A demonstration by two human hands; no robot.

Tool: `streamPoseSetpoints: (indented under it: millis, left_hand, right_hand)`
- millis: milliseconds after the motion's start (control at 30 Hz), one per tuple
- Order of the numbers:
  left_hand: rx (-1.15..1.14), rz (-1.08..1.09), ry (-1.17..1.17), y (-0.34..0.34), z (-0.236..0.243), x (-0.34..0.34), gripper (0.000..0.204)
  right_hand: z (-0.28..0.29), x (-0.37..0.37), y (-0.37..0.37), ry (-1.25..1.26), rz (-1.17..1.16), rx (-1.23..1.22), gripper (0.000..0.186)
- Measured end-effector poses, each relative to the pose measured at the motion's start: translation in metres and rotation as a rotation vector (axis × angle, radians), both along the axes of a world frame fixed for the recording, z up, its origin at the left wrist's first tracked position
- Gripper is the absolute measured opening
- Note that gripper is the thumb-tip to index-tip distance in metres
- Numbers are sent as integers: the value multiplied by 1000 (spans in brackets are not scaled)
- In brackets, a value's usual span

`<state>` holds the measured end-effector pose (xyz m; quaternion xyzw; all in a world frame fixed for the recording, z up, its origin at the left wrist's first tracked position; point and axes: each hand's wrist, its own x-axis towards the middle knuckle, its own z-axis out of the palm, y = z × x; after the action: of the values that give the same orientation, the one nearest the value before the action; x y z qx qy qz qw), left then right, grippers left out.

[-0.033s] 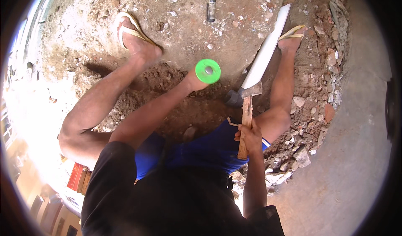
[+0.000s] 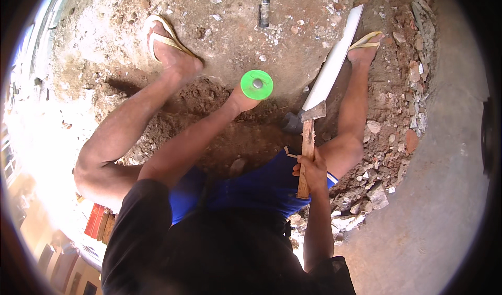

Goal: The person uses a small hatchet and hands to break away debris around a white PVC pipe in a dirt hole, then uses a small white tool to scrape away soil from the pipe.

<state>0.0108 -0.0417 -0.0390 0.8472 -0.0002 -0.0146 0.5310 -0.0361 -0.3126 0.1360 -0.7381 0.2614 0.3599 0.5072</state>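
Note:
My left hand point(image 2: 244, 101) is closed around a chisel, mostly hidden beneath its round bright green hand guard point(image 2: 265, 90). A grey metal striking end point(image 2: 257, 83) shows at the guard's centre. The chisel's shaft and tip are out of sight. Lower on the right, my right hand point(image 2: 314, 170) grips the wooden handle of a hammer point(image 2: 307, 138). Its grey metal head point(image 2: 315, 111) is at the far end of the handle, overlapping the lower end of a white pipe point(image 2: 334, 67) from this angle. A dark grey pipe fitting point(image 2: 292, 121) sits beside that end.
My sandalled feet stand apart on broken soil. Beyond them lies a tool with a black handle point(image 2: 264, 13) and pale upper end. Rubble point(image 2: 376, 195) lines the right side, bordering a smooth grey floor point(image 2: 434, 206). A red object point(image 2: 95, 220) is at lower left.
My left hand and the green-guarded chisel have shifted slightly left and away from me. My right hand is nearly still, and the hammer head has moved slightly left.

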Motion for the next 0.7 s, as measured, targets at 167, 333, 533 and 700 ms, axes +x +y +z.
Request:
streamPoseSetpoints:
  millis: [167, 333, 533, 700]
  left_hand:
    - [-377, 132, -184, -51, 10, 9, 14]
    - [-403, 405, 15, -109, 7, -10, 16]
    - [-651, 534, 80, -141, 37, -56, 29]
    - [-443, 589, 5, -170, 42, -51, 23]
  right_hand:
    - [-8, 2, 1, 25, 41, 48, 31]
    - [8, 5, -4, -16, 12, -20, 26]
    - [29, 1, -10, -324, -27, -49, 21]
    - [81, 25, -12, -632, 116, 48, 25]
